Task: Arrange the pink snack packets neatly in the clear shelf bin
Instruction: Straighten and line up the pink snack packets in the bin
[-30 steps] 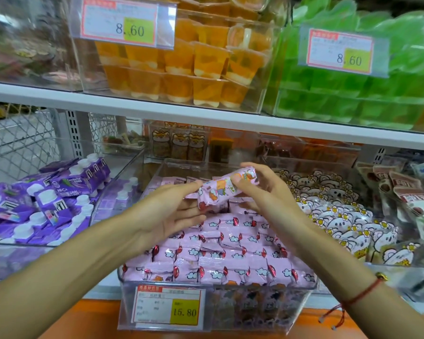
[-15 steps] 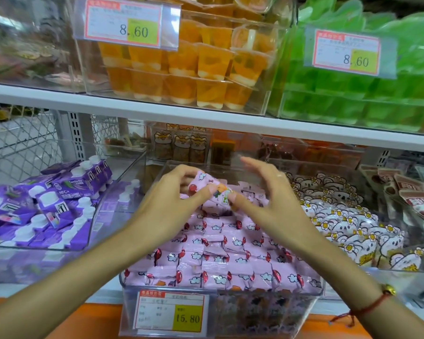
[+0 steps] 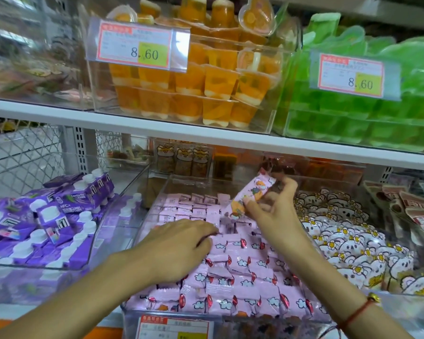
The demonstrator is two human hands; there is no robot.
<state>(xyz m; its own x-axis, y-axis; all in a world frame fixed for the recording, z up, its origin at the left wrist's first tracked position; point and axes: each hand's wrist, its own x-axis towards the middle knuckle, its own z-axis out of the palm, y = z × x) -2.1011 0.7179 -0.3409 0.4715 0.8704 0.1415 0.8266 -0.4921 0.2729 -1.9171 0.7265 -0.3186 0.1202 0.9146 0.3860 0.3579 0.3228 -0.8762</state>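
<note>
A clear shelf bin on the lower shelf holds several pink snack packets in rough rows. My right hand pinches one long pink packet with cartoon print and holds it tilted above the bin's middle. My left hand lies palm down on the packets at the bin's left side, fingers curled down among them; whether it grips one is hidden.
Left of the bin lie purple pouches in a clear tray. White flower-print packets fill the bin to the right. Overhead, a white shelf carries orange jelly cups and green jellies. A price tag hangs on the bin's front.
My right hand has lifted the long packet up and to the right. My left hand has let go of it and dropped onto the packets at the bin's left.
</note>
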